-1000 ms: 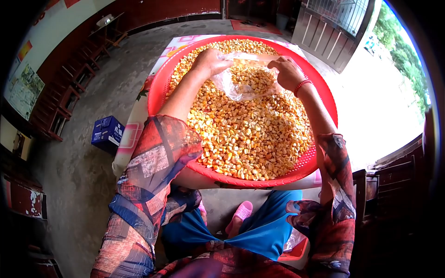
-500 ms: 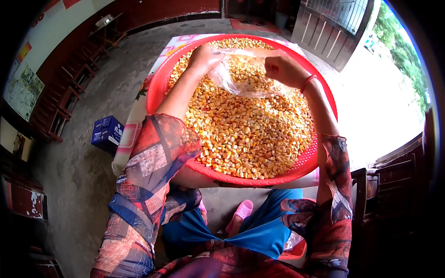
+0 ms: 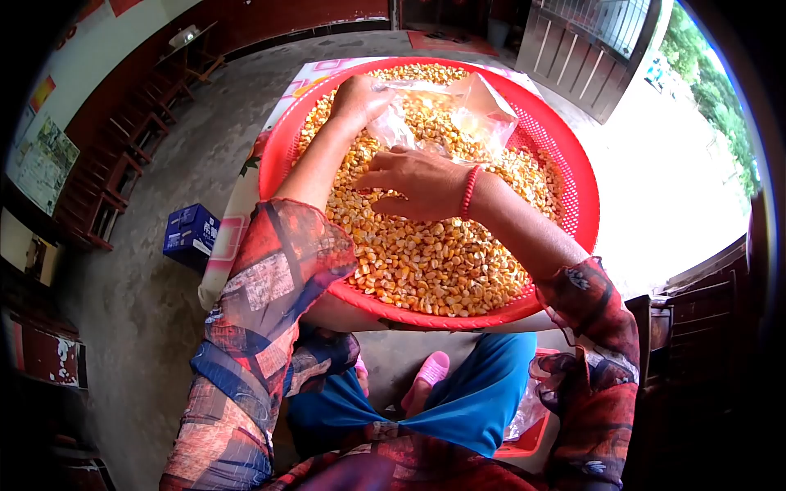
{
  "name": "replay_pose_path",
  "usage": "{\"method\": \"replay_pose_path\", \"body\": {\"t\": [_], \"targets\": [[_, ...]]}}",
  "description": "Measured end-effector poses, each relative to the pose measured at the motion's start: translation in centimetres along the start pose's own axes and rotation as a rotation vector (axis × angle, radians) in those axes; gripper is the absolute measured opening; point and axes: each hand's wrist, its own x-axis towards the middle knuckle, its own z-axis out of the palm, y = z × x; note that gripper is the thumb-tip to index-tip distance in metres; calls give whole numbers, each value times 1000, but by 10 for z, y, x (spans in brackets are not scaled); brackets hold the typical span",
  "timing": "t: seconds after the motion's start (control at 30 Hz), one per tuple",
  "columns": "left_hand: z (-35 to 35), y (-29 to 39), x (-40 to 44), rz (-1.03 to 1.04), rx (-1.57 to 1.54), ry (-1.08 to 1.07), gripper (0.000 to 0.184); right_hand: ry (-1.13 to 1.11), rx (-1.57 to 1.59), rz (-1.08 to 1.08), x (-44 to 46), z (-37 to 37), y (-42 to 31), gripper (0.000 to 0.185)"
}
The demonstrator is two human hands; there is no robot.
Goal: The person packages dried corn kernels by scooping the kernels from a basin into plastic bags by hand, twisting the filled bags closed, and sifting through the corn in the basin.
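Note:
Dried corn kernels [image 3: 434, 262] are heaped in a wide red plastic basket [image 3: 580, 176] with a perforated rim. My left hand [image 3: 360, 100] is closed on the left edge of a clear plastic bag [image 3: 490, 114], which lies spread over the kernels at the far side. Kernels show through and around the bag. My right hand [image 3: 417, 182], with a red bracelet at the wrist, hovers over the middle of the heap, just in front of the bag. Its fingers are stretched out and apart, pointing left, and it holds nothing.
The basket stands on a table with a patterned cover [image 3: 225, 245]. A blue box [image 3: 191, 233] sits on the floor at the left. Below right, a red container [image 3: 524, 442] with clear plastic is beside my leg. Wooden benches [image 3: 123, 168] line the left wall; a metal door [image 3: 585, 53] stands open.
My right hand has let go of the bag's right side and moved left and nearer to me over the kernels, its fingers opening. My left hand still grips the bag.

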Motion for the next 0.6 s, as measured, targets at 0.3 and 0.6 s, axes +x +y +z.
{"method": "replay_pose_path", "body": {"t": [0.3, 0.6], "targets": [[1, -3, 2, -25, 10, -50, 25, -267, 2, 216, 2, -10, -24, 26], [1, -2, 3, -17, 30, -112, 27, 3, 150, 113, 4, -9, -3, 19]]}}
